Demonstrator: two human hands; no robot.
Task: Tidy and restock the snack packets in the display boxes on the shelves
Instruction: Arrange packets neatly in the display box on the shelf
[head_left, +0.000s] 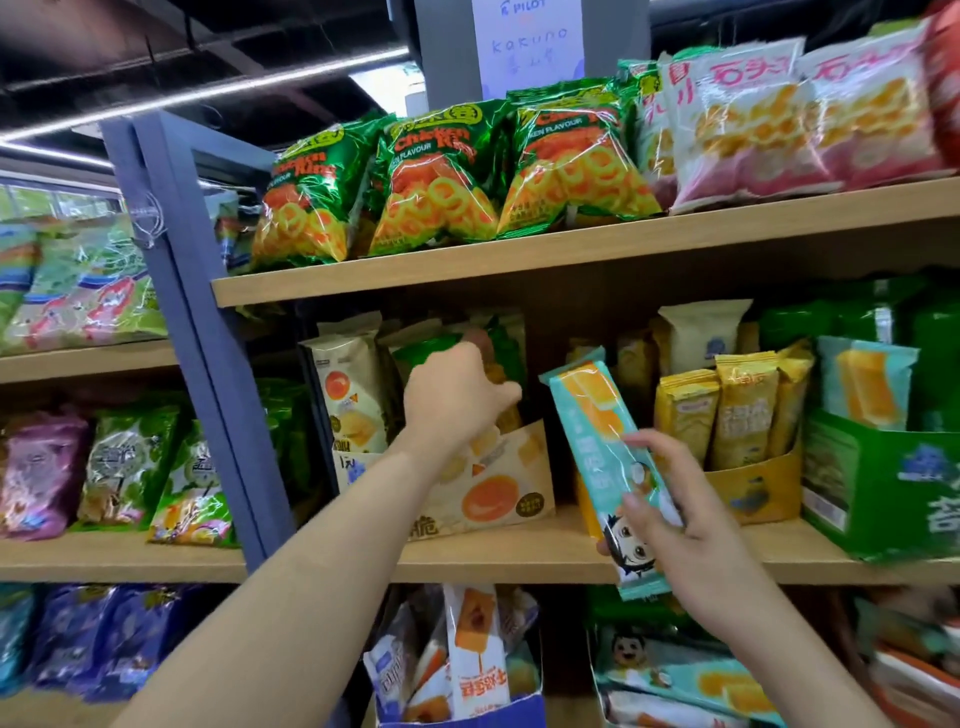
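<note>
My right hand grips the lower end of a long teal snack packet with an orange bar picture, held tilted in front of the middle shelf. My left hand reaches into the cream display box printed with an egg yolk, fingers curled among the packets there; what they hold is hidden. A white egg-yolk packet stands at the box's left. A green display box at the right holds a matching teal packet.
A yellow box of yellow packets stands between the cream and green boxes. Green chicken-ring bags and pink bags fill the top shelf. A blue shelf post stands left. More boxes of packets sit on the lower shelf.
</note>
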